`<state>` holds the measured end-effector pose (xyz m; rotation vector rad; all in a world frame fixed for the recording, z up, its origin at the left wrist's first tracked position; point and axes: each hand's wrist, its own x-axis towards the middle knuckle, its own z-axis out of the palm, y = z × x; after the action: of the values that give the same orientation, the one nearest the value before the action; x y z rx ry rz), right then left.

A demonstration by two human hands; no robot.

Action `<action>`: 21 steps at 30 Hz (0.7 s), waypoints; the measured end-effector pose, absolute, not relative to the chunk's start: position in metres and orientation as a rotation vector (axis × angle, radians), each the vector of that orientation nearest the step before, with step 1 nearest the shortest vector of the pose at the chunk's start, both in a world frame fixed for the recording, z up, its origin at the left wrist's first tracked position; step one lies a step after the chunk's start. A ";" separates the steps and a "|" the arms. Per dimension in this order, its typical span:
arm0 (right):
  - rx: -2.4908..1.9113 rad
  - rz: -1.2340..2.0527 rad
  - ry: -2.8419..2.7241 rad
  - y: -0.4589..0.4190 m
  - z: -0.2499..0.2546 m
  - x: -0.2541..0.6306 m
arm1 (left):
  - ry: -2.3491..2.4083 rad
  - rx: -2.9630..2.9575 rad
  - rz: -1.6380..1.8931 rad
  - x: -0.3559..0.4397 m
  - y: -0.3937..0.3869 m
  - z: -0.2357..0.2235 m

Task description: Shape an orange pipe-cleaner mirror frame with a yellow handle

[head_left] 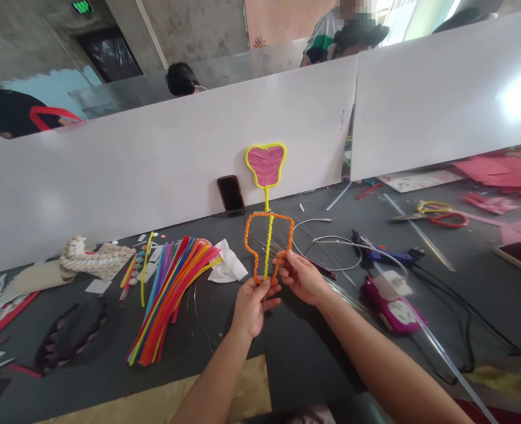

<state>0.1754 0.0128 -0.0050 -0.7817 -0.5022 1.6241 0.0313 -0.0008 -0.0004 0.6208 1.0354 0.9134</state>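
Maybe the orange frame (292, 228) could bend crooked if the left hand (249, 309), fingers pinching six o'clock, and right hand (308, 281), fingers pinching four o'clock, tug unevenly.

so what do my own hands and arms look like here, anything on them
The left hand and the right hand are both bare, without gloves. No sleeve, watch or bracelet shows on either forearm. No ring can be made out, and the nails are too small to judge.
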 end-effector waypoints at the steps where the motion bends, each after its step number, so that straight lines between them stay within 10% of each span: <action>1: -0.761 1.626 -0.495 0.012 -0.005 0.175 | 1.036 0.609 0.917 0.032 -0.001 0.000; 21: -0.636 1.709 -0.376 0.012 -0.014 0.174 | 1.023 0.506 1.016 0.034 0.000 -0.001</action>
<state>0.1740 0.0123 -0.0144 -0.6356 -0.3759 1.7085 0.0338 -0.0005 -0.0007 0.5055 1.0226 1.0164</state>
